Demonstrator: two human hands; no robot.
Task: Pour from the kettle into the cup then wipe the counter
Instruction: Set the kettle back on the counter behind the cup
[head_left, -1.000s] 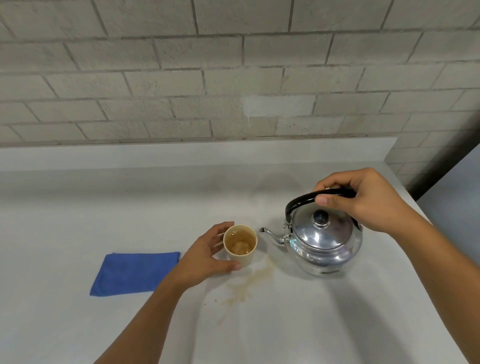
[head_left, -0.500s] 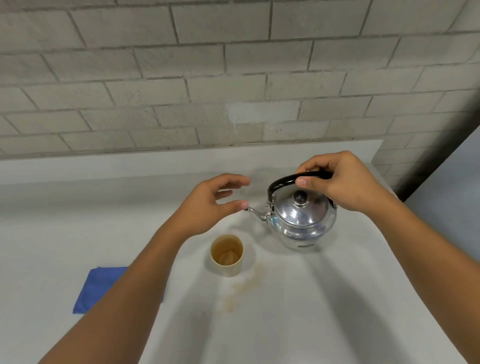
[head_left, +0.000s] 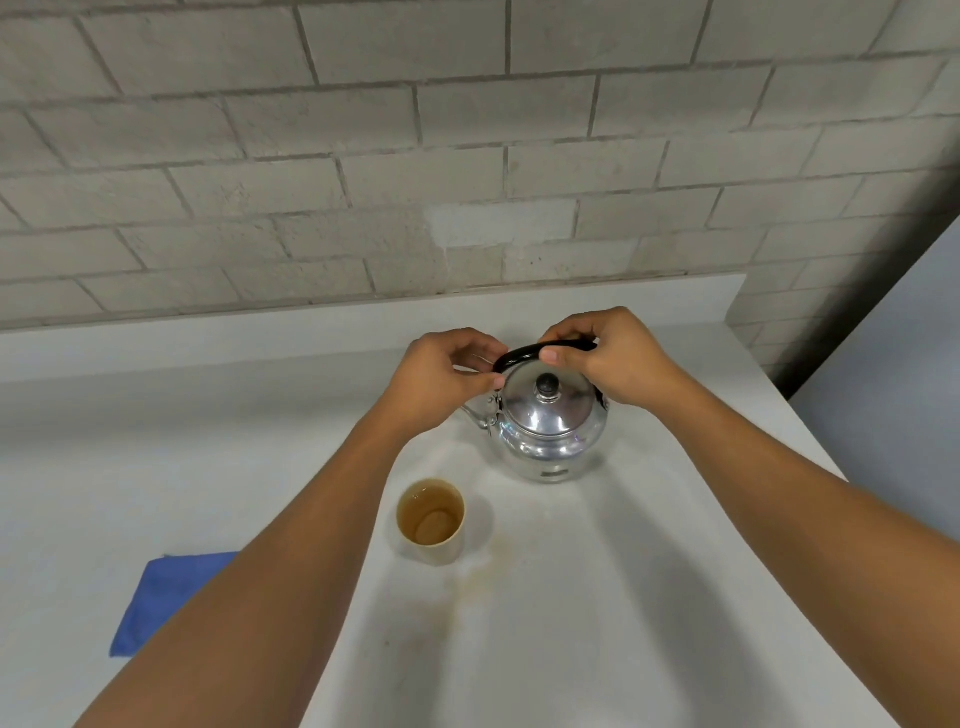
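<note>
Since the cup (head_left: 431, 521), already filled, has been released by the left hand (head_left: 441, 382), both hands are now clamped on the handle (head_left: 524, 355) of the kettle (head_left: 550, 431), right hand (head_left: 615, 358) included; wiping of the spill (head_left: 467, 587) is judged next.

Grey block wall (head_left: 363, 156) behind; pale patch (head_left: 498, 223) on one block, perhaps paint; dark gap (head_left: 852, 291) at right.

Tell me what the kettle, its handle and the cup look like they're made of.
Kettle: polished metal, probably aluminium or steel, judging by its mirror-like reflections. Handle: glossy black, likely plastic. Cup: matte beige with a thin rim, perhaps paper or plastic; the view can't settle which.
</note>
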